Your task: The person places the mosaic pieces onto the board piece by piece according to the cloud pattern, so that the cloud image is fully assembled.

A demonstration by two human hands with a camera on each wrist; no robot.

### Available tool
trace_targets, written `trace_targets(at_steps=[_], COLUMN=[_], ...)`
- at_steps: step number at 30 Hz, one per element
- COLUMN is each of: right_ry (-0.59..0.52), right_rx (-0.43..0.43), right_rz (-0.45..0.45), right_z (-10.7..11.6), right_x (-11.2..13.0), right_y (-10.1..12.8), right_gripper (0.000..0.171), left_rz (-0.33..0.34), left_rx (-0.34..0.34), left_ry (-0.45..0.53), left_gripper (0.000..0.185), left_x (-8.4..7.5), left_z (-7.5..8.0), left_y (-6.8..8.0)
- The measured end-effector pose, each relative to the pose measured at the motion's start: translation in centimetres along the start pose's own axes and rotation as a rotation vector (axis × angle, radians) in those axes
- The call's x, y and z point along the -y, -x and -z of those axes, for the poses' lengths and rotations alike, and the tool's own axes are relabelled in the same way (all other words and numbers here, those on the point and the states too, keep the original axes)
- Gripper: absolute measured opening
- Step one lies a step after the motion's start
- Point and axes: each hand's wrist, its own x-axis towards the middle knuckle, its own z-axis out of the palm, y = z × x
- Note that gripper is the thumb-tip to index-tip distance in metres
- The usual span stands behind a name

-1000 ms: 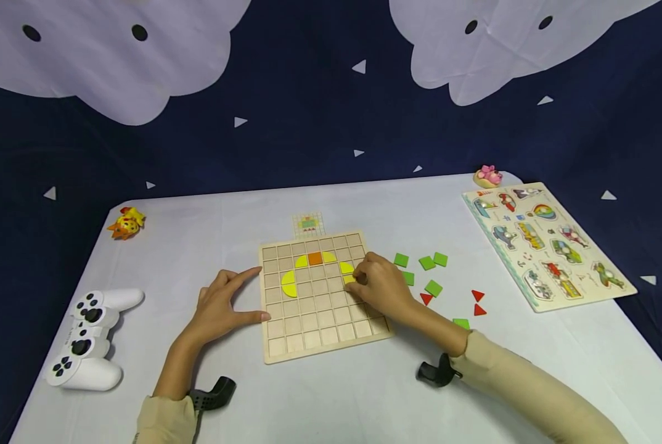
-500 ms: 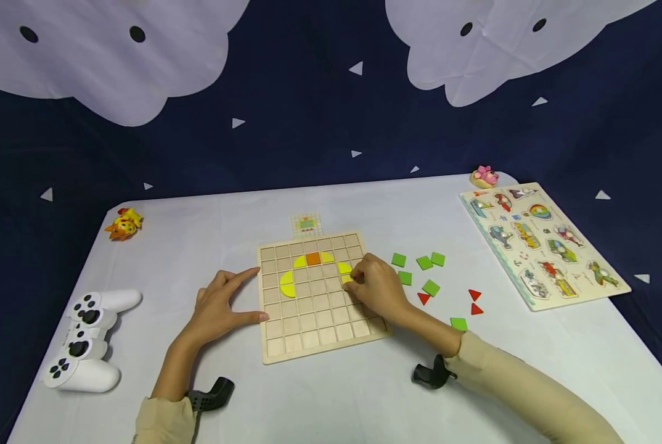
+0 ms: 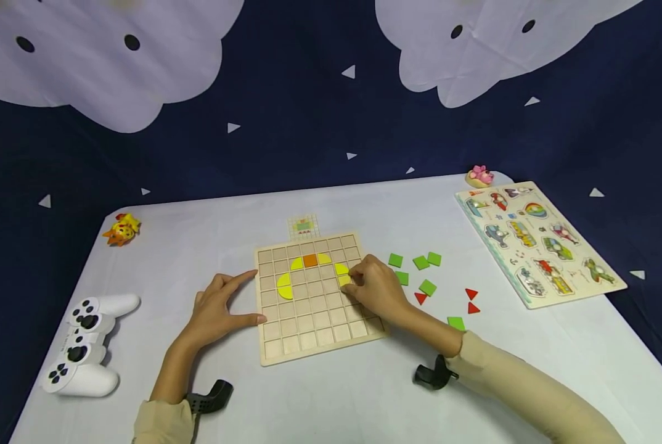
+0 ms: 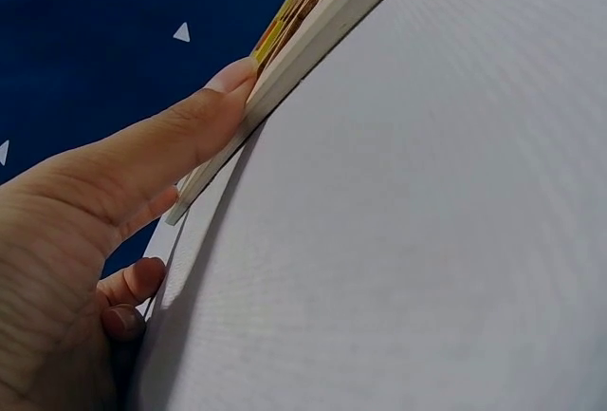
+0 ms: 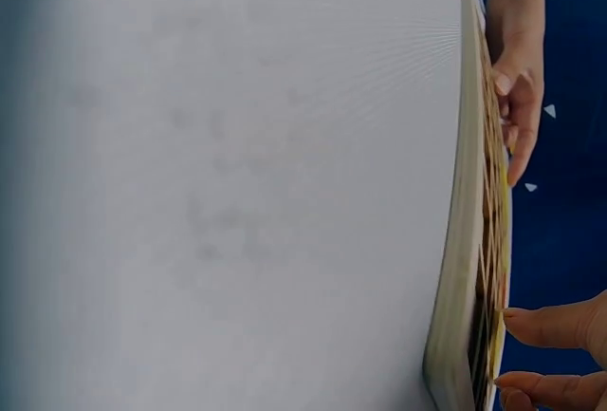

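A wooden grid board [image 3: 309,333] lies mid-table with an orange square [image 3: 309,260] and several yellow curved pieces [image 3: 285,285] set in its upper rows. My right hand [image 3: 355,280] rests on the board's right side, fingers curled and pinching a small yellow piece [image 3: 344,280] in a cell. My left hand [image 3: 256,296] lies flat on the table, its straight index finger and thumb [image 4: 190,136] touching the board's left edge [image 4: 313,31]. The right wrist view shows the board edge-on [image 5: 465,240] with my fingertips [image 5: 560,326] above it.
Several loose green squares [image 3: 421,263] and red triangles [image 3: 471,293] lie right of the board. A pattern card [image 3: 302,226] sits behind it. A white game controller [image 3: 84,345] is at the left, a peg puzzle [image 3: 536,240] at the right, and small toys [image 3: 120,230] [image 3: 479,176] are near the far corners.
Both hands stay where they were; the right fingers remain on the yellow piece. Only the head view has shifted slightly.
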Motion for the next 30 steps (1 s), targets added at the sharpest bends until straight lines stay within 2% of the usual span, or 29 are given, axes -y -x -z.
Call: trace_targets(at_steps=[7, 11, 16, 24, 30], right_ry=[0.01, 0.077, 0.145, 0.186, 0.186], right_rx=[-0.001, -0.02, 0.03, 0.055, 0.078], right_rz=[0.002, 0.025, 0.031, -0.003, 0.036], right_z=[2.0, 3.3, 4.5, 5.4, 5.9], right_x=[-1.3, -3.3, -5.7, -7.8, -8.6], right_y=[0.4, 0.7, 1.5, 2.5, 2.4], right_gripper=[0.029, 0.03, 0.031, 0.03, 0.026], left_rz=[0.006, 0.013, 0.011, 0.013, 0.022], left_rx=[0.0, -0.002, -0.001, 0.0, 0.009], left_ry=[-0.004, 0.0, -0.002, -0.006, -0.011], left_gripper=[0.096, 0.096, 0.097, 0.097, 0.097], left_x=[0.1, 0.2, 0.3, 0.3, 0.1], left_z=[-0.1, -0.1, -0.1, 0.0, -0.1], left_y=[0.2, 0.2, 0.2, 0.1, 0.0])
